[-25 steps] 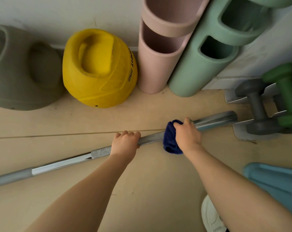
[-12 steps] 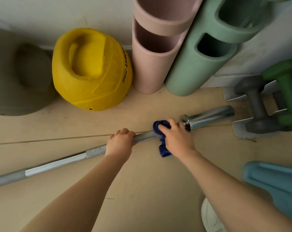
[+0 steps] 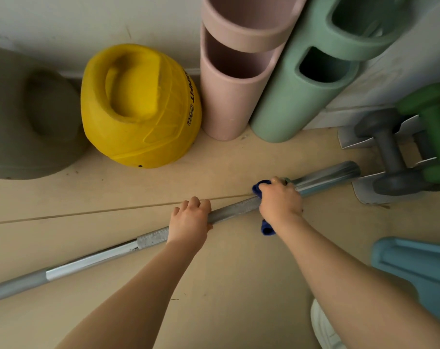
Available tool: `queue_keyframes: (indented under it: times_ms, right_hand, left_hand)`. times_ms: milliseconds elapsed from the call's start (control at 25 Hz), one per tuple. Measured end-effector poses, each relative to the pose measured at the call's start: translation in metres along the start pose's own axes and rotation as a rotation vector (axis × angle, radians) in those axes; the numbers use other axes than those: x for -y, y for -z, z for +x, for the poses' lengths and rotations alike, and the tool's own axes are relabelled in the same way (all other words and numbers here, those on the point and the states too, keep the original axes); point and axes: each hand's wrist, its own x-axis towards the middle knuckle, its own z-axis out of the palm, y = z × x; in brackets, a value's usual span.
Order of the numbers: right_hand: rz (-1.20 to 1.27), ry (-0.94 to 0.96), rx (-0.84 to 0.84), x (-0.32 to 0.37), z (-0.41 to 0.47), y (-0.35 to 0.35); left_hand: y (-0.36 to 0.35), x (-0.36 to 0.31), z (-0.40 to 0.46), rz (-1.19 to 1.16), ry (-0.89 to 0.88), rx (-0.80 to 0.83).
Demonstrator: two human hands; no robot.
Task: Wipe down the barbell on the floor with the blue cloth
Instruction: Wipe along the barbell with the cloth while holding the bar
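Two hands gripping a barbell on the floor, one through a blue cloth.

Right hand (image 3: 280, 201) closed over the blue cloth (image 3: 267, 229), wrapped around the barbell (image 3: 234, 209) just short of the collar and thicker chrome sleeve; cloth ends showing above the knuckles and below the wrist. Left hand (image 3: 190, 224) clasped bare around the knurled shaft, near the right hand but apart from it. Barbell lying flat on the floor (image 3: 226, 285), slanting from the left edge up toward the right edge, sleeve end close to the dumbbell rack (image 3: 365, 187) holding grey and green dumbbells (image 3: 390, 152). Along the far wall: grey ball (image 3: 25, 127), yellow ball (image 3: 138, 107), pink roller (image 3: 229, 102), green roller (image 3: 294, 102). White shoe (image 3: 323, 328) and light blue object (image 3: 415, 268) toward the near right corner.
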Motion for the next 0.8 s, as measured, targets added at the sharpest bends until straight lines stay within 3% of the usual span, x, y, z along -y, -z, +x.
queue_keyframes:
  times_ms: [160, 320, 360, 520, 600, 680, 800]
  right_hand:
    - [0.094, 0.201, 0.051, 0.012, -0.022, -0.011]
    - [0.129, -0.034, -0.002, -0.019, -0.018, -0.014]
    - [0.110, -0.031, -0.007, -0.014, -0.022, -0.015]
    - [0.206, 0.272, 0.041, -0.012, -0.033, -0.015]
    - [0.277, 0.176, 0.070, -0.029, -0.022, -0.011]
    - [0.188, 0.058, -0.008, -0.028, -0.022, -0.010]
    - [0.250, 0.220, -0.072, 0.006, -0.042, -0.022]
  left_hand:
    - [-0.009, -0.009, -0.008, -0.001, 0.048, 0.027]
    - [-0.012, -0.015, -0.015, 0.079, 0.022, 0.028]
    - [-0.013, -0.016, -0.016, 0.089, 0.020, 0.031]
    - [-0.014, -0.021, -0.015, 0.139, 0.032, 0.027]
    - [-0.015, -0.022, -0.015, 0.157, 0.034, 0.027]
    - [-0.015, -0.021, -0.012, 0.171, 0.032, 0.027]
    - [-0.013, -0.020, -0.007, 0.216, 0.018, 0.035]
